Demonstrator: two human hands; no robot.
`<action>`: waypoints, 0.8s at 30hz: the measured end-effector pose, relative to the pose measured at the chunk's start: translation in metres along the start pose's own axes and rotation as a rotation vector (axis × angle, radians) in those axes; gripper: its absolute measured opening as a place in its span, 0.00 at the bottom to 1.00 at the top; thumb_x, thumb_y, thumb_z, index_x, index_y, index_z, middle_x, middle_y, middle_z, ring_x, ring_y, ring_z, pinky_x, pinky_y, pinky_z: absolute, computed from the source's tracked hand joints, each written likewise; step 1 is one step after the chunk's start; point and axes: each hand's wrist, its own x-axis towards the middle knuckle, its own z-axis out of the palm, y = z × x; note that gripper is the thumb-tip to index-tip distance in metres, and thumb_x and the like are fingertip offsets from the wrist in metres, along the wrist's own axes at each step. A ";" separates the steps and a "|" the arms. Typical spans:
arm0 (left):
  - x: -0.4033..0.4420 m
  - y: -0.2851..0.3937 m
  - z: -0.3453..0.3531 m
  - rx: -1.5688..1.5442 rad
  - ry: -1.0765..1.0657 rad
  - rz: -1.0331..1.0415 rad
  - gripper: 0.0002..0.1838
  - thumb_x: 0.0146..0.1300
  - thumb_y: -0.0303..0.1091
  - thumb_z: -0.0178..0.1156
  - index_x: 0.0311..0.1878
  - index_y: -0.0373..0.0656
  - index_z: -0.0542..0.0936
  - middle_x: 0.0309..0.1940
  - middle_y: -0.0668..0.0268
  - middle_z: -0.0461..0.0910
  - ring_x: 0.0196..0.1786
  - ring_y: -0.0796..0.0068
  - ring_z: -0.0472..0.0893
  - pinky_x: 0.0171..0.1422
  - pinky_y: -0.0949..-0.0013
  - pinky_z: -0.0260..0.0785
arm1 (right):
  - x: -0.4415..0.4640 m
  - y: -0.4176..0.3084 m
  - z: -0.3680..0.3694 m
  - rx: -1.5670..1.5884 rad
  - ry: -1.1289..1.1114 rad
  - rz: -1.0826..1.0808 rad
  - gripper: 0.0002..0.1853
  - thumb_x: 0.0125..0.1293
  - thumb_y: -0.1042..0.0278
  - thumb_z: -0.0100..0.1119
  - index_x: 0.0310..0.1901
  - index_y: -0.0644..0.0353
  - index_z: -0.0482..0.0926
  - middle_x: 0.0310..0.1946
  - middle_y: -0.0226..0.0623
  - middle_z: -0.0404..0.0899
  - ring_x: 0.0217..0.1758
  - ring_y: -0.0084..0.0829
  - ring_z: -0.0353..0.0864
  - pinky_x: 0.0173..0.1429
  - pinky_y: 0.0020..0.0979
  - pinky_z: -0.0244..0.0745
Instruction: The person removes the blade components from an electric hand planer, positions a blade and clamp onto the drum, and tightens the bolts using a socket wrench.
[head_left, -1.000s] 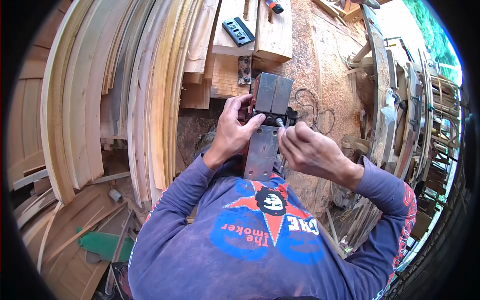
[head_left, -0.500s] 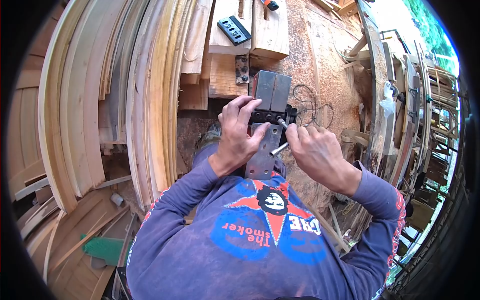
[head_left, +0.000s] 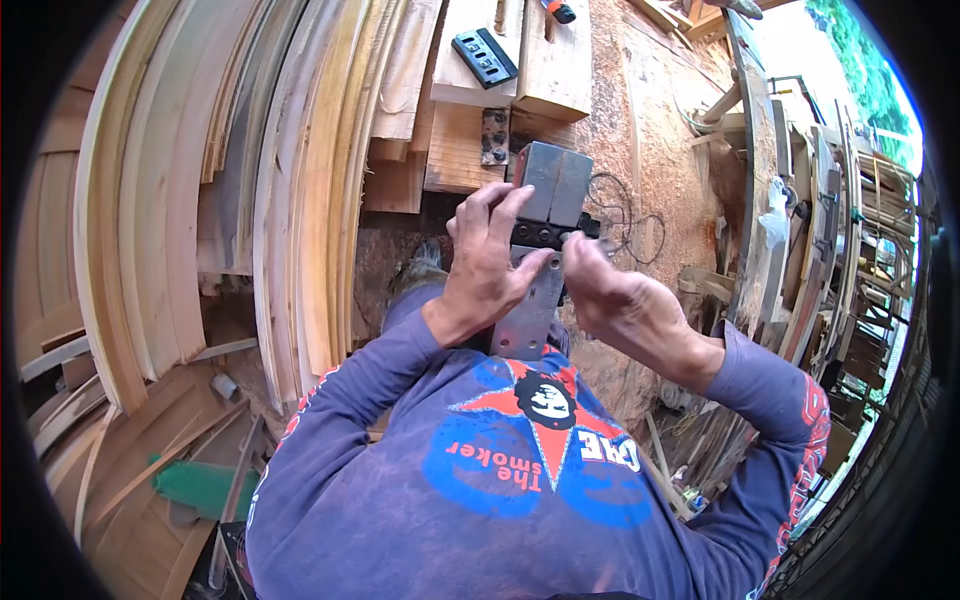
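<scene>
A metal planer with grey sole plates (head_left: 553, 183) lies upside down before my body, a dark cutter block (head_left: 537, 234) with several bolts across its middle. My left hand (head_left: 485, 265) rests at its left side, fingers apart, fingertips near the upper plate and thumb over the lower plate. My right hand (head_left: 625, 300) is closed around a wrench, largely hidden by the fingers and motion blur, at the block's right end. Beyond the planer, a black slotted part (head_left: 484, 57) lies on a pale wood block, and a dark stained metal strip (head_left: 495, 136) stands against lower wood.
Long curved boards (head_left: 330, 190) are stacked at the left. A black cord (head_left: 628, 222) curls on the sawdust right of the planer. Timber (head_left: 745, 180) lines the right side. A green item (head_left: 188, 485) lies at the lower left, and an orange-black tool (head_left: 560, 11) at the top.
My right hand has turned and moved up and left over the wrench, whose shaft showed half a second ago. My left hand has shifted slightly right, fingers more spread than one second ago.
</scene>
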 end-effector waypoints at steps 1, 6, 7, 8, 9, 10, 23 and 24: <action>-0.001 -0.001 0.001 0.012 -0.019 0.040 0.46 0.51 0.34 0.82 0.75 0.45 0.72 0.68 0.54 0.71 0.69 0.52 0.71 0.72 0.50 0.61 | 0.000 -0.003 0.000 -0.154 -0.019 -0.144 0.12 0.64 0.63 0.60 0.39 0.64 0.86 0.38 0.38 0.82 0.55 0.38 0.80 0.80 0.50 0.60; -0.002 0.000 0.001 0.015 -0.022 0.041 0.46 0.51 0.34 0.82 0.75 0.47 0.72 0.68 0.54 0.70 0.69 0.51 0.71 0.71 0.49 0.61 | 0.000 0.015 0.010 0.244 0.004 0.192 0.10 0.66 0.65 0.60 0.40 0.62 0.86 0.38 0.40 0.85 0.53 0.39 0.82 0.78 0.54 0.62; -0.002 -0.001 0.000 0.012 -0.025 0.025 0.46 0.51 0.35 0.82 0.74 0.46 0.73 0.68 0.54 0.71 0.69 0.51 0.71 0.72 0.50 0.61 | -0.004 0.016 0.012 0.241 0.008 0.179 0.10 0.66 0.65 0.60 0.40 0.62 0.86 0.38 0.40 0.85 0.53 0.39 0.82 0.78 0.54 0.62; -0.003 -0.001 -0.001 0.011 -0.027 0.010 0.46 0.51 0.35 0.82 0.74 0.45 0.73 0.67 0.54 0.72 0.69 0.51 0.72 0.73 0.51 0.61 | -0.006 0.018 0.013 0.338 -0.010 0.241 0.10 0.66 0.65 0.60 0.42 0.62 0.86 0.37 0.40 0.84 0.52 0.40 0.83 0.77 0.55 0.64; -0.003 -0.001 -0.002 0.012 -0.015 0.001 0.46 0.51 0.35 0.82 0.74 0.45 0.73 0.67 0.54 0.72 0.69 0.51 0.72 0.73 0.51 0.61 | -0.009 0.020 0.014 0.435 -0.030 0.303 0.11 0.66 0.66 0.60 0.43 0.62 0.85 0.36 0.41 0.84 0.51 0.41 0.83 0.76 0.56 0.65; -0.003 0.000 -0.002 0.013 -0.020 -0.006 0.45 0.51 0.35 0.82 0.74 0.46 0.73 0.67 0.54 0.72 0.69 0.51 0.72 0.73 0.51 0.60 | -0.014 0.013 0.016 0.430 0.037 0.326 0.11 0.66 0.67 0.60 0.45 0.62 0.84 0.33 0.39 0.82 0.46 0.41 0.84 0.75 0.55 0.67; 0.003 -0.009 0.008 -0.015 0.050 -0.104 0.37 0.62 0.38 0.76 0.73 0.43 0.73 0.67 0.53 0.73 0.70 0.53 0.73 0.73 0.51 0.60 | -0.013 0.000 0.010 0.488 -0.064 0.288 0.12 0.67 0.67 0.59 0.46 0.65 0.83 0.31 0.34 0.78 0.37 0.33 0.79 0.51 0.38 0.72; 0.003 -0.009 0.007 -0.014 0.050 -0.103 0.37 0.62 0.38 0.76 0.73 0.43 0.73 0.67 0.53 0.73 0.70 0.53 0.73 0.73 0.51 0.60 | -0.011 0.000 0.009 0.488 -0.063 0.289 0.12 0.67 0.67 0.59 0.46 0.65 0.83 0.31 0.34 0.78 0.37 0.33 0.79 0.51 0.38 0.72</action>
